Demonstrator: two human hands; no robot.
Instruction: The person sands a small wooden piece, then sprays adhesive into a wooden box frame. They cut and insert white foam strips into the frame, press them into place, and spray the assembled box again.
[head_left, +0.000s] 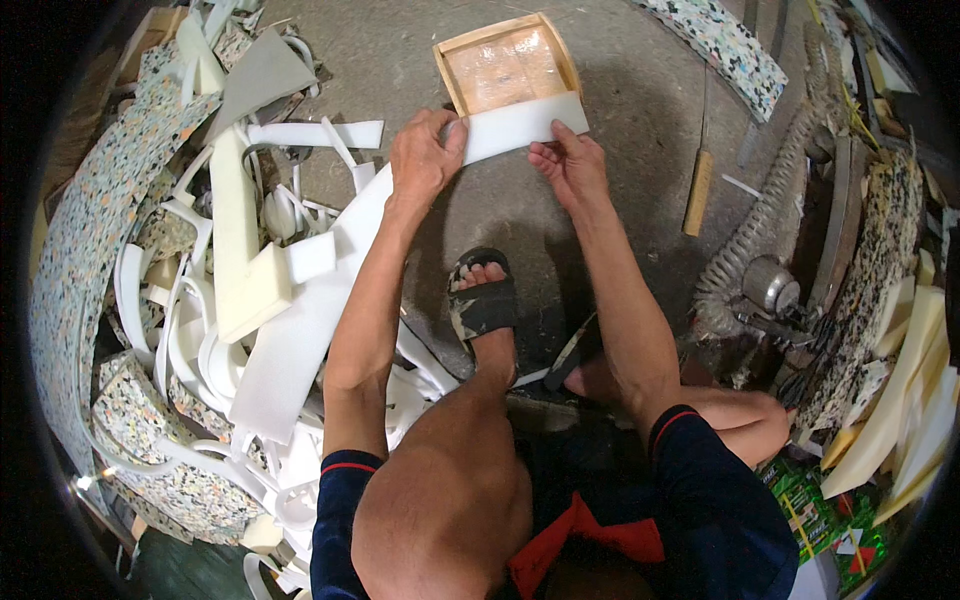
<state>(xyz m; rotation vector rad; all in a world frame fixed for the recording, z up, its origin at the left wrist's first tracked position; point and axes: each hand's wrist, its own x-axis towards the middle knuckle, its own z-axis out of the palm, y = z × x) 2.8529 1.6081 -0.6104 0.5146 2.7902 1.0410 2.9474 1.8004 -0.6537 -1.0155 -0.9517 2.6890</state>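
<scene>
My left hand (425, 155) grips a long white foam strip (510, 125) near its far end. My right hand (570, 160) presses its fingers against the strip's free end, which lies across the near edge of a small square wooden frame (452, 75) on the concrete floor. The strip trails back along my left forearm into a heap of foam offcuts. My sandalled foot (483, 300) rests on the floor below both hands.
White foam scraps (240, 290) and speckled rebonded foam sheets (90, 230) pile up on the left. A wooden-handled knife (698, 190) lies to the right, beside a coiled hose (745, 250) and a metal tool (770, 285). Yellowish foam slabs (900, 400) lean at the far right.
</scene>
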